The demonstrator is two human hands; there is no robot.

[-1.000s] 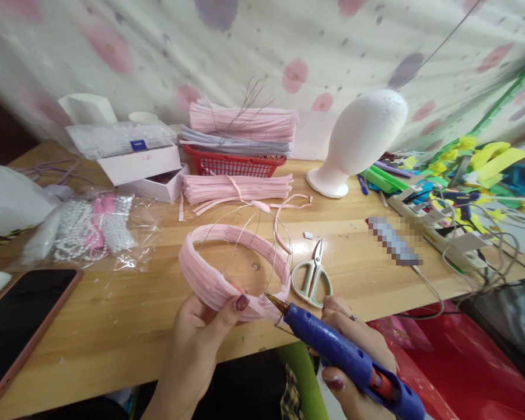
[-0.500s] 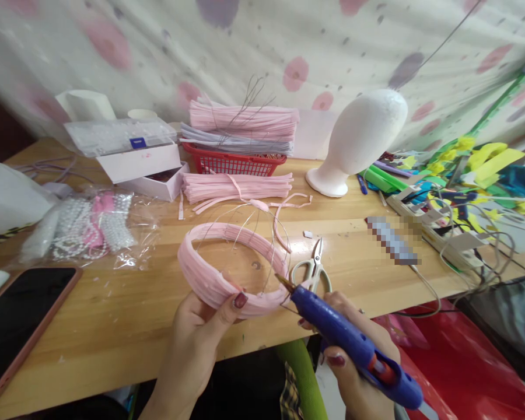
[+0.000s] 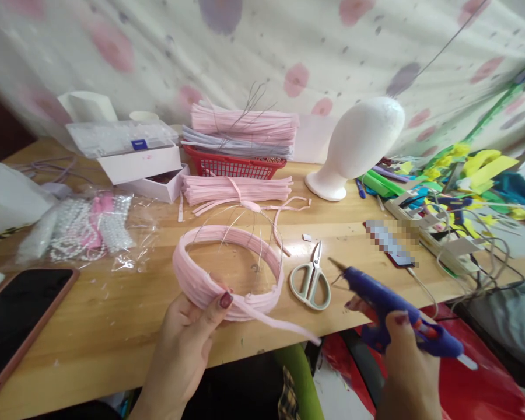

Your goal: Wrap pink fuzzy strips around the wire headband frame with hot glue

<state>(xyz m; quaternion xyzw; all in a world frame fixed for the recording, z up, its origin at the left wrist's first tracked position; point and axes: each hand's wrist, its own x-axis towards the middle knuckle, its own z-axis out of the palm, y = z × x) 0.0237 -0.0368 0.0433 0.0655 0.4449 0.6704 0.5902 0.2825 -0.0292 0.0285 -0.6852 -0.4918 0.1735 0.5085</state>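
Pinched between the thumb and fingers of my left hand point(image 3: 192, 332) is the front of a pink ring point(image 3: 188, 274), banded with fuzzy strips and topped by thin wires that meet at a small pink piece point(image 3: 251, 206). A loose pink strip point(image 3: 284, 326) sticks out from the ring toward the right. My right hand point(image 3: 402, 350) is wrapped round a blue hot glue gun point(image 3: 376, 291), its nozzle pointing up and left, apart from the ring. Between the two lie scissors point(image 3: 310, 280) with pale handles, their blades closed.
Behind the ring lies a bundle of pink strips point(image 3: 240, 189), with a red basket point(image 3: 231, 166) of more strips beyond. A white foam head point(image 3: 359, 146) stands at the back. Bagged beads point(image 3: 91, 227) and a phone point(image 3: 21, 326) are left; a power strip point(image 3: 437, 239) with cables is right.
My right hand has drawn the glue gun away from the ring to the right, uncovering the scissors and the loose strip. The ring has shifted slightly left in my left hand.
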